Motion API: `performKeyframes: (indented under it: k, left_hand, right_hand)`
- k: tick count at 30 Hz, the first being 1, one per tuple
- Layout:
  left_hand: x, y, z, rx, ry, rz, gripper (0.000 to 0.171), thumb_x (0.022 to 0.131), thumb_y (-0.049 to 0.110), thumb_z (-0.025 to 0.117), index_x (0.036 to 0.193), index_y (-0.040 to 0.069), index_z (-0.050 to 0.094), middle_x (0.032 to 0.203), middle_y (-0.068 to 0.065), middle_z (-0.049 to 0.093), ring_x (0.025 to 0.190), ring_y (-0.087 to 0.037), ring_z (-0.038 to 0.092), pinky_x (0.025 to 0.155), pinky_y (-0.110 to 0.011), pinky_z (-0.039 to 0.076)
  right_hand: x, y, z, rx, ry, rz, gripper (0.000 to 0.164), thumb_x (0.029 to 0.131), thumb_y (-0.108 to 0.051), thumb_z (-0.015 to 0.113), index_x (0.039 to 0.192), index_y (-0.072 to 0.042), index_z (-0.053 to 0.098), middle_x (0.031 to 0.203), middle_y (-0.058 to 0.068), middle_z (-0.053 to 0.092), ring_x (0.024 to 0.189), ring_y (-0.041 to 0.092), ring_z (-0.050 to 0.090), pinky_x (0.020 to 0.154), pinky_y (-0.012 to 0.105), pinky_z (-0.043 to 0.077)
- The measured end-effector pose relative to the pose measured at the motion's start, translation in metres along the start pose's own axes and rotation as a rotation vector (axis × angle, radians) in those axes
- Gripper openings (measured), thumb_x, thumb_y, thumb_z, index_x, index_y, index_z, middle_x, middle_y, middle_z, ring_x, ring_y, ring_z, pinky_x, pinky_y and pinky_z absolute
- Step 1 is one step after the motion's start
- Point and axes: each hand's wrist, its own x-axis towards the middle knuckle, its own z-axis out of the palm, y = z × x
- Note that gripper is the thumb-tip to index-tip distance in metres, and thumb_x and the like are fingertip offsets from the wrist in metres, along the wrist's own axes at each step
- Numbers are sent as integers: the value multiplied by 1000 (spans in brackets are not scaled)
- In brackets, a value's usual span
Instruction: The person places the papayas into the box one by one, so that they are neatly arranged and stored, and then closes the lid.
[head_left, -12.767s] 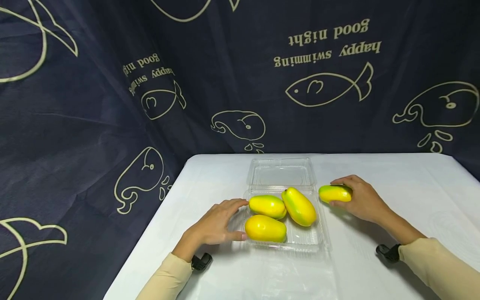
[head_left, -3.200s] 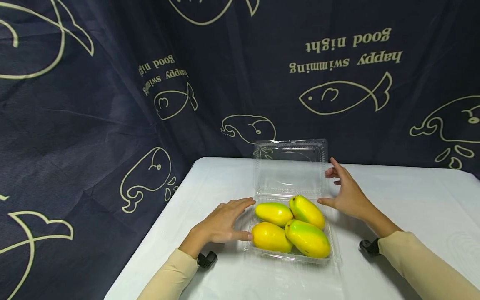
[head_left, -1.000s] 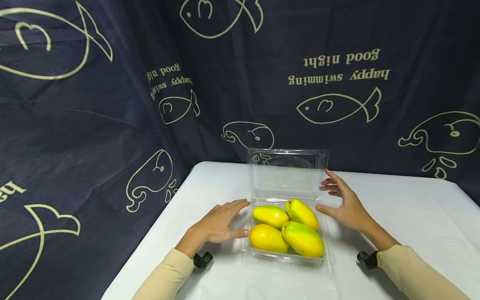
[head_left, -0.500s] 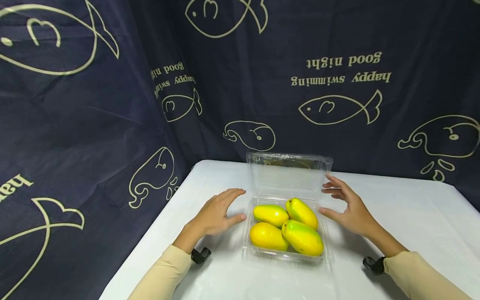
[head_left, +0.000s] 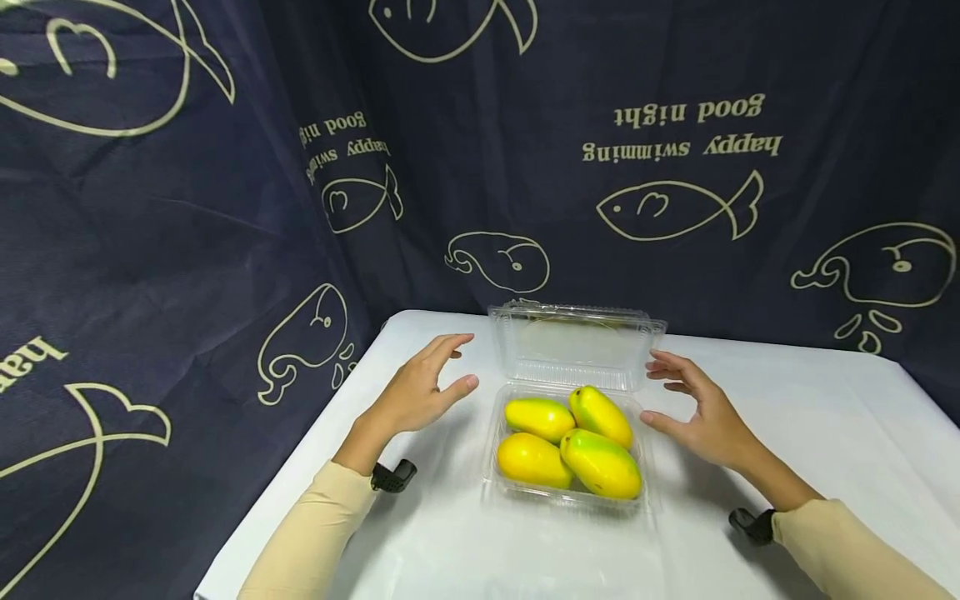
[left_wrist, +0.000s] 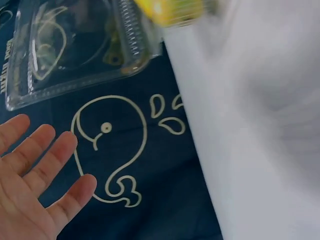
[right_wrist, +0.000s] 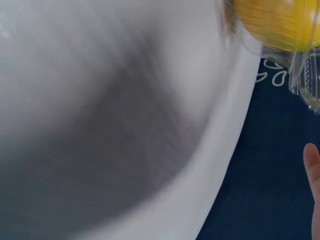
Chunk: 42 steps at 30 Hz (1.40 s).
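Note:
A clear plastic clamshell box (head_left: 495, 479) lies on the white table with several yellow-green mangoes (head_left: 600, 462) in its base. Its hinged lid (head_left: 577, 346) stands raised at the back, leaning forward. My left hand (head_left: 420, 387) hovers left of the lid, apart from it, thumb and fingers spread; in the left wrist view this hand (left_wrist: 35, 180) shows a bare palm below the lid. Beside the lid's right edge is my right hand (head_left: 705, 417), fingers slightly bent and thumb apart; whether its fingertips touch the lid I cannot tell. Only a fingertip (right_wrist: 312, 162) shows in the right wrist view.
The white-covered table (head_left: 787, 400) spreads out to both sides of the box. Behind and to the left hangs a dark blue curtain (head_left: 480, 183) with fish and whale outlines. A black wrist camera (head_left: 393, 477) sits on each wrist.
Over the last second the left hand has lifted off the box's left side and moved up and away. The lid has tilted forward, the right hand staying beside it. Earlier, a fourth mango joined the others.

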Motion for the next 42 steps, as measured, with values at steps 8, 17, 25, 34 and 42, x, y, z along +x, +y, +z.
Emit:
performKeyframes:
  k: [8,17,25,34,42]
  left_hand:
    - [23,10,-11,-3,-1,33,67,98,61,51,152,25,40,151,9,47,128,-18,57,81,-35,56]
    - [16,12,-11,40,32,67,58,97,57,55,146,25,49,144,11,52,123,-15,58,95,-41,52]
    - [10,13,-2,87,10,109,55,97,56,56,140,22,55,143,6,54,130,-16,55,102,-43,49]
    - [5,16,5,114,5,111,55,94,55,60,136,20,57,142,8,54,132,-15,54,105,-42,48]
    - [-3,17,9,134,-21,119,55,93,59,59,135,25,58,143,8,52,133,-15,53,104,-46,48]
  right_hand:
    - [-6,-13,-5,11,-16,-5,82,71,5,86,143,-1,47,127,18,62,118,3,59,98,8,43]
    - [-13,2,-3,11,-23,-15,82,71,0,88,143,-9,50,130,16,61,122,1,55,99,10,42]
    - [-17,0,-5,4,-23,-24,78,69,0,89,138,-10,54,128,13,61,119,6,56,99,11,41]
    - [-21,-3,-7,-27,-30,-22,75,68,-3,91,134,-10,56,125,10,60,117,4,54,99,12,40]
    - [-27,-5,-9,-60,-43,-11,78,67,-7,92,135,-14,56,127,-7,59,117,3,55,98,13,39]
